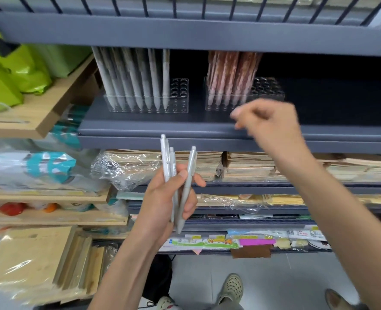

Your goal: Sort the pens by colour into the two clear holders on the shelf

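Two clear holders stand on the grey shelf. The left holder carries several white pens upright, with free holes at its right end. The right holder carries several brown-pink pens, also with free holes on the right. My left hand grips three white pens, tips down, below the shelf's front edge. My right hand hovers blurred in front of the right holder, fingers loosely curled, nothing in it.
A grey shelf board hangs low over the pens. Wooden shelves with green bags stand at the left. Wrapped notebook stacks fill the shelves below. Tan envelopes lie at lower left.
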A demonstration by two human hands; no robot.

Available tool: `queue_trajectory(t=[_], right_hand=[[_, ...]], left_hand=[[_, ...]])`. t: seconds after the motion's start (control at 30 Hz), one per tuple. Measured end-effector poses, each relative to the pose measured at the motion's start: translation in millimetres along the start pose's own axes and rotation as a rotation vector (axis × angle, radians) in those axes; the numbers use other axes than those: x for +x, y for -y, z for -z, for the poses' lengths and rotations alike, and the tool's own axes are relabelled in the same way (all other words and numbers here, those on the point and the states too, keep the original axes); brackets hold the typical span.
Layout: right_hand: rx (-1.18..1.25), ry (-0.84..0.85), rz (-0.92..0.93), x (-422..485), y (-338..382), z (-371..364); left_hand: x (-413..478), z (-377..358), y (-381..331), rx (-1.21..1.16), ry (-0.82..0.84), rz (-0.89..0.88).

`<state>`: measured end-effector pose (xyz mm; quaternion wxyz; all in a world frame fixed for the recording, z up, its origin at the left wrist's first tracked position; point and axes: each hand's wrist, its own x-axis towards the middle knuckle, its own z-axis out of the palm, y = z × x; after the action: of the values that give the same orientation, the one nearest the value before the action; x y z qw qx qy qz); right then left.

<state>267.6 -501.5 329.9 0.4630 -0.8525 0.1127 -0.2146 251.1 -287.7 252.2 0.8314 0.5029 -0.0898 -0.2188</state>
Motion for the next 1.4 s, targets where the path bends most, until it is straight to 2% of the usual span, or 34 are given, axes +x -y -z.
queue_trajectory(t=[0.07, 0.13, 0.3, 0.37, 0.5, 0.57, 0.63, 0.7, 0.77, 0.9, 1.03, 1.17, 1.27, 1.4], right_hand=[[0.012, 0.281, -0.019, -28.1, 9.4, -16.3], [0.08, 0.463, -0.04, -44.3, 14.3, -30.3], [0.297, 0.507, -0.153, -56.1, 15.5, -50.3], [0.411, 0.465, -0.205, -55.1, 16.1, -52.4], [0.591, 0.264, -0.214, -47.8, 21.8, -52.3], [0.581, 0.329, -0.187, -49.6, 24.3, -58.3], [0.459, 0.443, -0.149, -52.6, 26.9, -64.6], [0.39, 0.452, -0.123, -47.3, 31.0, -67.2], [0.428, 0.313, -0.106, -32.7, 36.7, -65.8], [0.427, -0.108, 0.017, 5.6, 45.0, -65.5], [0.2, -0.287, 0.137, 37.5, 45.3, -83.6], [0.112, -0.262, 0.149, 60.7, 39.8, -101.4], [-0.123, -0.188, 0.12, 81.6, 41.0, -104.7], [-0.286, -0.103, 0.123, 97.2, 47.6, -112.2]], left_hand=[[-4.0, 7.0, -2.8, -0.002, 0.011, 0.014], [-8.4, 14.1, -3.6, 0.021, 0.028, 0.018], [-17.8, 24.7, -8.4, 0.076, 0.057, 0.02], [-19.4, 28.4, -9.9, 0.121, 0.059, 0.036], [-20.4, 35.0, -7.1, 0.157, 0.045, 0.038], [-19.3, 37.1, -6.5, 0.142, 0.041, 0.013], [-17.1, 39.2, -7.1, 0.14, 0.035, -0.007], [-14.4, 42.0, -9.1, 0.149, 0.017, -0.002], [-12.1, 45.9, -11.4, 0.136, -0.026, 0.026], [-10.7, 56.0, -16.6, 0.124, -0.077, 0.056], [-8.3, 58.4, -22.2, 0.056, -0.101, 0.141], [-6.7, 64.9, -24.8, -0.103, -0.088, 0.183], [-4.8, 74.8, -27.2, -0.12, -0.069, 0.172], [-4.5, 83.6, -27.7, -0.055, -0.058, 0.141]])
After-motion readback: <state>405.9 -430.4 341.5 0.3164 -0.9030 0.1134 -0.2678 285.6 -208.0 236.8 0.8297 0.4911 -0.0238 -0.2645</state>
